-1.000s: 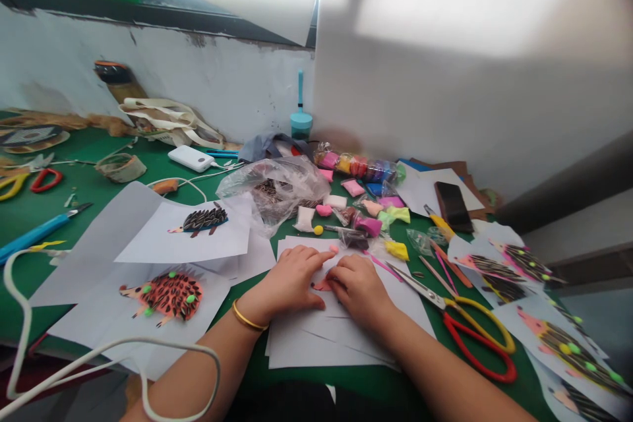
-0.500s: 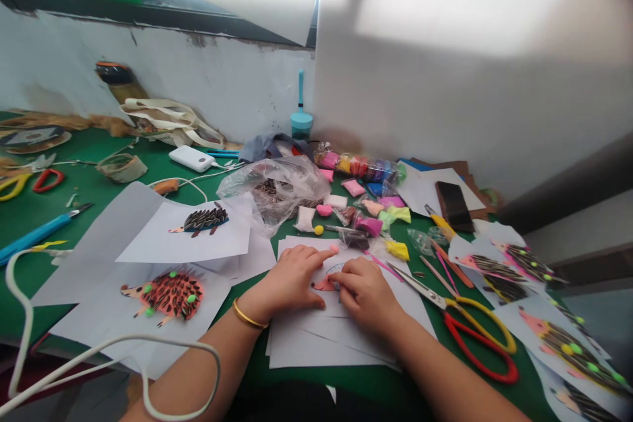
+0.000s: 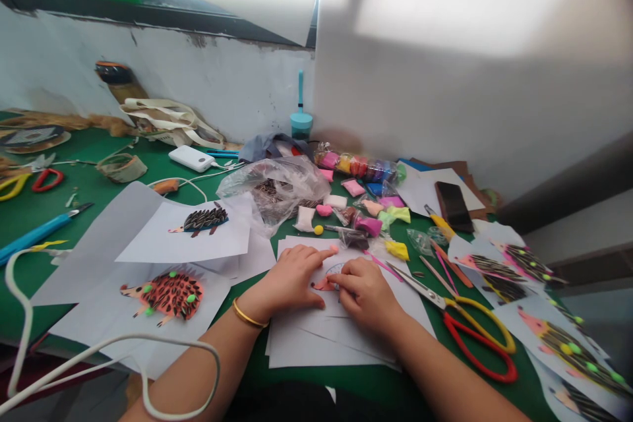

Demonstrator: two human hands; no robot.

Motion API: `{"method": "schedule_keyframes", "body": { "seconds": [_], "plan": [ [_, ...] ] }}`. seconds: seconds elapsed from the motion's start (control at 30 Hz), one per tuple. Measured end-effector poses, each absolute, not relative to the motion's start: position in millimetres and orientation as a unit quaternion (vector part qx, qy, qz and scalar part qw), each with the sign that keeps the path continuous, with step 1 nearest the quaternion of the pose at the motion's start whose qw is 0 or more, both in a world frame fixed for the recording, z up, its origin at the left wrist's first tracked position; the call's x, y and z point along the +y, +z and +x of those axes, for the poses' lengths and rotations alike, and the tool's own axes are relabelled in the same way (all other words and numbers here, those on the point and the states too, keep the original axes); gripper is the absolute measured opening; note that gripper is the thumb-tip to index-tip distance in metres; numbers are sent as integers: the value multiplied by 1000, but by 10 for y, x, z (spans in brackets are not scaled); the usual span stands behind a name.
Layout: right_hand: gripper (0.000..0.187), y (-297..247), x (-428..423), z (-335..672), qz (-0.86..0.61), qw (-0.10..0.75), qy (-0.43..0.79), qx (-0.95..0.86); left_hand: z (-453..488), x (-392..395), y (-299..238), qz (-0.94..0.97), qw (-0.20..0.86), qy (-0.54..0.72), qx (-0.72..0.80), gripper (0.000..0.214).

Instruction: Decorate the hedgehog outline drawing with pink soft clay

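Note:
A sheet of white paper (image 3: 306, 343) with a hedgehog drawing (image 3: 336, 270) lies on a stack in front of me. Flat pink clay (image 3: 324, 285) covers the hedgehog's face, with a small dark nose tip. My left hand (image 3: 295, 279) rests on the paper, fingers apart, holding nothing. Near its index fingertip is a small pink clay ball (image 3: 334, 249). My right hand (image 3: 366, 292) is curled over the drawing, its index fingertip on the clay's right edge. Whatever its folded fingers may hold is hidden. Scissors (image 3: 435, 300) with red and yellow handles lie beside the right hand, tips on the paper.
Several clay packets (image 3: 368, 224) and a plastic bag of seeds (image 3: 277, 191) lie behind the paper. Finished seed hedgehogs sit left (image 3: 168, 293) and right (image 3: 568, 349). A white cable (image 3: 123, 343) loops over the left front. A phone (image 3: 453, 206) lies back right.
My right index fingertip has shifted very slightly on the pink clay. My left hand and the paper look unmoved.

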State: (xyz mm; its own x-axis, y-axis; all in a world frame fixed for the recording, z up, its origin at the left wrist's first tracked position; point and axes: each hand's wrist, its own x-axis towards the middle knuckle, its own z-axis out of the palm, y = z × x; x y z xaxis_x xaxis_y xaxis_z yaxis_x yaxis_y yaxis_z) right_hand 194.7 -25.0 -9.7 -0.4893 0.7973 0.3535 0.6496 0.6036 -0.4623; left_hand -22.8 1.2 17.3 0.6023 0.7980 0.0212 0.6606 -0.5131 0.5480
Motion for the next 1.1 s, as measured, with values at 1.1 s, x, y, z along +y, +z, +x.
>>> {"method": "schedule_keyframes", "body": {
  "seconds": [1.1],
  "plan": [
    [38, -101, -201, 1969, -454, 220, 135, -853, -195, 87, 127, 845, 226, 207, 438, 44]
  ]
}}
